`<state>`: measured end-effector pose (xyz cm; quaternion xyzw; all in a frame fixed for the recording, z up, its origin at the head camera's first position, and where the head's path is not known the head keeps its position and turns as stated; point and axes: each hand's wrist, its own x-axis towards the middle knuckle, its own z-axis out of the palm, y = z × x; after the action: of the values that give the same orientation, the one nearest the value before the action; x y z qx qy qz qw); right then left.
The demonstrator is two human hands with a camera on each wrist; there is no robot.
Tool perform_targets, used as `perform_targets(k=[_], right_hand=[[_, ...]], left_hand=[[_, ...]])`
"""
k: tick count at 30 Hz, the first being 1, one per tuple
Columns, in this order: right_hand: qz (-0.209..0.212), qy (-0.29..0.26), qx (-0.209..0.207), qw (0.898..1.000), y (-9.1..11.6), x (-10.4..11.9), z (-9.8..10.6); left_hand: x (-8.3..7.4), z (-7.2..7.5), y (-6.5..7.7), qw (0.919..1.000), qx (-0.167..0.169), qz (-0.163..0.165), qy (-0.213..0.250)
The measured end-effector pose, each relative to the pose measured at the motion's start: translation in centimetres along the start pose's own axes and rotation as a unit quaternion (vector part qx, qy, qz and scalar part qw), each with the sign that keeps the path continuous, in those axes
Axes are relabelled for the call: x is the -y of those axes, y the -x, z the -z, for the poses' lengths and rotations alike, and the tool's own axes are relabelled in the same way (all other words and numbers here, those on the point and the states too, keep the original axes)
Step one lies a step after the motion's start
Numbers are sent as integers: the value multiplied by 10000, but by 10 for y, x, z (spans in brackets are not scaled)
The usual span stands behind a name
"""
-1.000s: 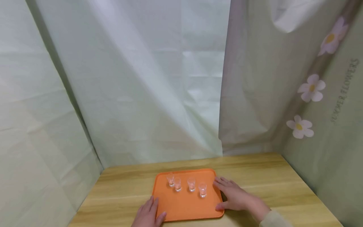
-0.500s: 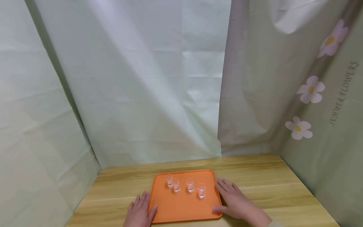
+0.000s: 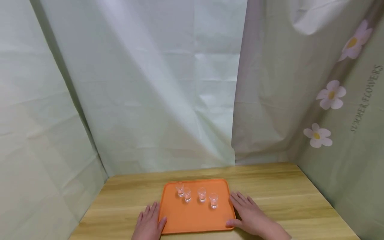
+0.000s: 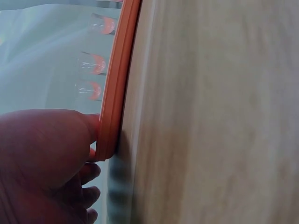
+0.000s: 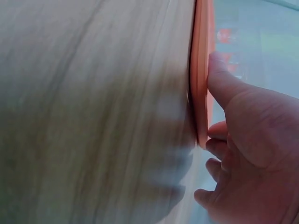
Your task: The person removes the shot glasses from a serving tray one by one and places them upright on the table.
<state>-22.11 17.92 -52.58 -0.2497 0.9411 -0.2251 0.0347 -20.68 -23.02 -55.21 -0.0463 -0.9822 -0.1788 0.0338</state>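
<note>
An orange rectangular tray [image 3: 195,220] lies on the wooden table. Toward its far half stand several small clear shot glasses [image 3: 202,195], all upright. My left hand [image 3: 147,222] is at the tray's left side, its fingers stretched along the edge and the thumb on the rim. On the opposite side my right hand [image 3: 250,213] has its fingers spread at the right edge, thumb at the near right corner. Both wrist views show the tray's side wall [image 4: 112,93] low over the table, with the left thumb at the rim and the right thumb [image 5: 219,67] likewise.
The wooden table [image 3: 285,186] reaches out on both sides of the tray. Pale green cloth [image 3: 168,100] hangs behind it, and more cloth with printed white flowers [image 3: 318,135] closes off the right side.
My left hand has shifted left, its fingers now beside the tray rather than over its edge. My right fingers have slid outward a little from the right rim. The glasses keep their places on the tray.
</note>
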Motion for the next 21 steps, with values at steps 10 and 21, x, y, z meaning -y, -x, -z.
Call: perform_targets(k=[10,21], right_hand=[[106,161,11,9998,2,7,2],[256,532,-407,9974,-2,10,2]], left_hand=[[5,1,-2,9998,122,-175,11],[13,-10,-7,9979,-359,-407,359]])
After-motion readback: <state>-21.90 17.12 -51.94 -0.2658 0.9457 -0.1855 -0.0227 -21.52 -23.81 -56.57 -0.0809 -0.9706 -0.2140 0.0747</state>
